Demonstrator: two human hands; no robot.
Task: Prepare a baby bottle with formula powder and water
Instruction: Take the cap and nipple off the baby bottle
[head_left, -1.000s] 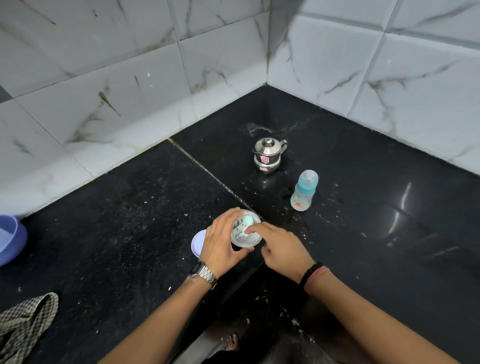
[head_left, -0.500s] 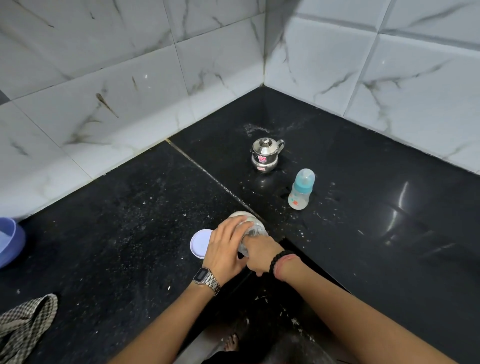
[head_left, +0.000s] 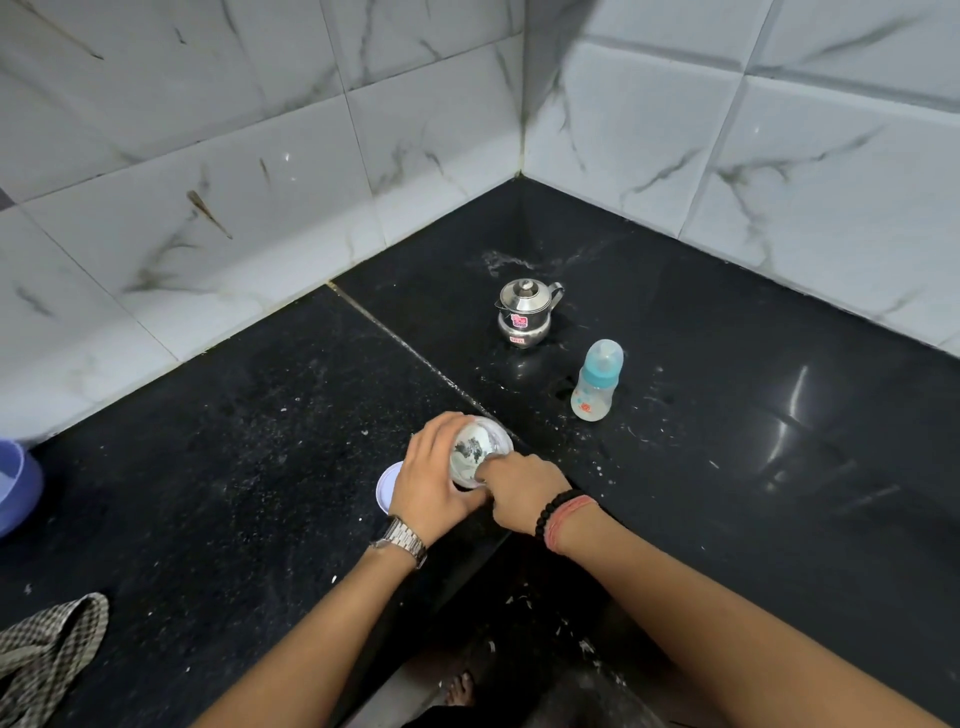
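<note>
Far left of the grip: blue tub (head_left: 18, 488) at the frame edge; checked cloth (head_left: 49, 657) nearer the person. Just left, touching the left hand: white lid (head_left: 387, 486), flat on the black tabletop (head_left: 234, 441). Centre: left hand (head_left: 434, 480), watch on wrist, grip wrapped round the open formula jar (head_left: 480, 449); right hand (head_left: 522, 491), grip clenched with fingertips dipped in the jar mouth, contents of the pinch hidden. Beyond: steel pot (head_left: 524, 314), lidded. Right and beyond, well apart: baby bottle (head_left: 596, 382), upright, capped.
</note>
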